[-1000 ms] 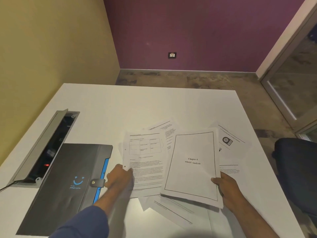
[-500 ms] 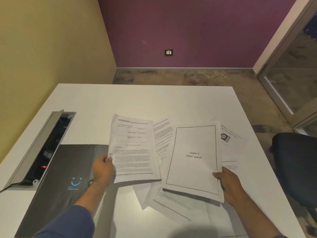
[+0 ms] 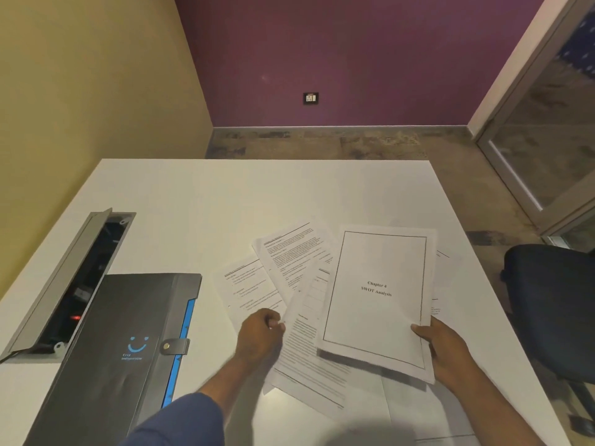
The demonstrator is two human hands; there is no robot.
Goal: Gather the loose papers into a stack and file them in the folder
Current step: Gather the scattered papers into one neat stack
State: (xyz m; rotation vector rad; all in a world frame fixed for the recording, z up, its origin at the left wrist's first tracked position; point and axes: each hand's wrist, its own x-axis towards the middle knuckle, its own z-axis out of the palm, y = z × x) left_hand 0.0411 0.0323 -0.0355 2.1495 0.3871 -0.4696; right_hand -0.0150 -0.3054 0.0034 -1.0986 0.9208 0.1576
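Legibly, the cover sheet [image 3: 375, 300] reads "Chapter 4 SWOT Analysis" inside a printed black border. The folder [image 3: 109, 358], dark grey with a blue edge strip, carries a blue smile mark above two lines of small blue text too blurred to read; its snap strap [image 3: 175, 346] is fastened. The folder lies closed at the near left of the table [image 3: 199, 201], beside an open cable hatch [image 3: 69, 281] along the left edge, where a red light shows. The loose papers [image 3: 289, 262] fan out across the near right of the table, overlapping one another under the cover sheet. A dark chair [image 3: 553, 307] stands off the right edge. A socket plate [image 3: 310, 98] is set in the purple wall beyond the far edge.

The right hand [image 3: 446, 352] pinches the near right corner of the cover sheet, thumb on top. The left hand [image 3: 260, 336], fingers curled, pinches the left edge of a text sheet [image 3: 304, 342] tucked under the cover sheet.
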